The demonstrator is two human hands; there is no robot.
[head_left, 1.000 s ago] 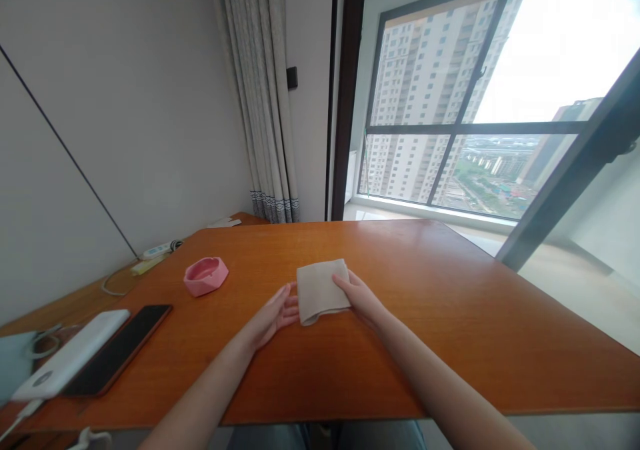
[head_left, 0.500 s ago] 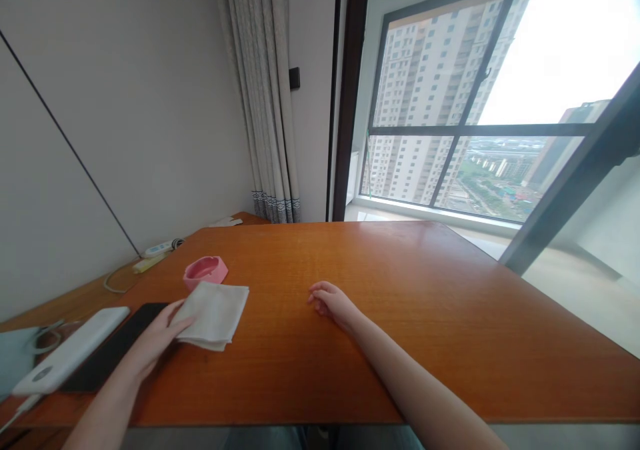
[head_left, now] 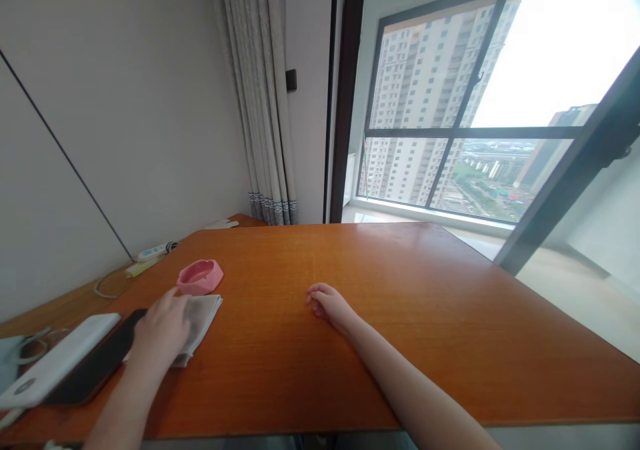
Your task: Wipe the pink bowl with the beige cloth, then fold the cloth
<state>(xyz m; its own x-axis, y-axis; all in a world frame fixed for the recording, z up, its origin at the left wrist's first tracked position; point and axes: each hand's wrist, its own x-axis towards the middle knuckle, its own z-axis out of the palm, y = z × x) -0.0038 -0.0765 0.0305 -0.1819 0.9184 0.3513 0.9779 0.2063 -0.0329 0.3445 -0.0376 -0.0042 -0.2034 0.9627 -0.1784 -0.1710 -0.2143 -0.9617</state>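
My left hand (head_left: 163, 327) lies palm down over a folded whitish cloth (head_left: 200, 323), its fingers reaching forward and slightly smeared by motion. The cloth rests on the wooden table, its left part hidden under the hand. Just beyond the fingertips stands a pink ashtray-like dish (head_left: 200, 277). To the left of this hand is a dark phone-like slab (head_left: 95, 367), with a white power bank (head_left: 60, 360) alongside it. My right hand (head_left: 330, 307) rests on its side near the middle of the table, fingers curled in and nothing visible in them.
The brown table (head_left: 400, 290) spans most of the view. Along its left side lie a power strip (head_left: 153, 252), a yellow item (head_left: 144, 267) and cables (head_left: 35, 350). A curtain (head_left: 265, 103) and a large window (head_left: 465, 130) stand behind.
My left hand has moved from gripping the cloth's left edge to lying over it. The cloth has shifted left and come down onto the table. My right hand is nearly unmoved.
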